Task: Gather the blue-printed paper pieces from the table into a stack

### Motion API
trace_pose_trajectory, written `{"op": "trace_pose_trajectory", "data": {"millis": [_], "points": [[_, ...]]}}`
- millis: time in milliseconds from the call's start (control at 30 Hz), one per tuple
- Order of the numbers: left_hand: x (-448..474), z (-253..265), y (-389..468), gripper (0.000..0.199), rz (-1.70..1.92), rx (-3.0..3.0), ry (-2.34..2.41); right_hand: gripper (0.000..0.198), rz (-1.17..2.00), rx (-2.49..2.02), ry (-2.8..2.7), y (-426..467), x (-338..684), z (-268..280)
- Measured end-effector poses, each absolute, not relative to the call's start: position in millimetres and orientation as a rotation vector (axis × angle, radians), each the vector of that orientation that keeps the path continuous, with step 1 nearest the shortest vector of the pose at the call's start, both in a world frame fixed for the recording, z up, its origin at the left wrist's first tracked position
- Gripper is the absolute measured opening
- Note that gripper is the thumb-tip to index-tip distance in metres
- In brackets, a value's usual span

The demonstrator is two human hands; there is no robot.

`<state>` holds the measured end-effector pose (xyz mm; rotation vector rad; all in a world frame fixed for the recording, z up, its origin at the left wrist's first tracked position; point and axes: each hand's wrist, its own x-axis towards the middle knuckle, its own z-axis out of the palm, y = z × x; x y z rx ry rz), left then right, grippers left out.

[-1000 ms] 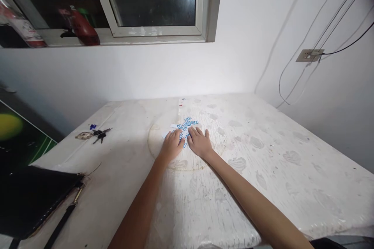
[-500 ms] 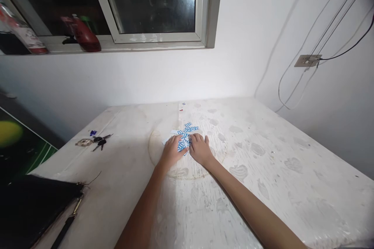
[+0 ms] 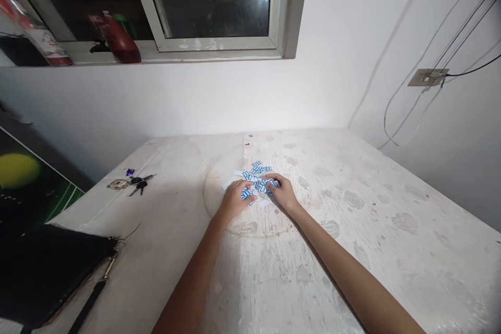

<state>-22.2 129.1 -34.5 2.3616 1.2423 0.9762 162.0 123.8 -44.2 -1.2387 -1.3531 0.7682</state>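
A loose pile of small white paper pieces with blue outlines (image 3: 257,183) lies on the white covered table (image 3: 250,271), between my two hands. Against its left side rests my left hand (image 3: 234,197), thumb apart from the fingers, which curve over some pieces. My right hand (image 3: 285,193) is at the pile's right edge, fingers bent and thumb spread from the index finger, touching pieces there. Neither hand visibly grips one. Plain white slips stick out around the pile, one (image 3: 265,202) just in front of it. Some pieces are hidden under the fingers.
Keys with a tag (image 3: 139,182) and a small blue object (image 3: 130,171) lie at the left. A black pouch (image 3: 50,271) covers the near left corner. Behind the table are a wall, a socket with cables (image 3: 428,77) and a sill with a red bottle (image 3: 119,39).
My right hand has moved away from the left one and opened, uncovering more pieces and a white slip. The left hand stays by the pile. The view has shifted slightly.
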Motion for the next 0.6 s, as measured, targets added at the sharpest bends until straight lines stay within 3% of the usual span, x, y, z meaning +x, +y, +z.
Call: {"op": "trace_pose_trajectory", "data": {"millis": [400, 600], "points": [[-5, -13, 99, 0.024, 1.178, 2.11, 1.218, 0.028, 1.308, -0.969, -0.853, 107, 184, -3], [12, -3, 64, 0.031, 1.011, 1.922, 1.129, 0.03, 1.54, -0.869, -0.857, 61, 166, -3]]}}
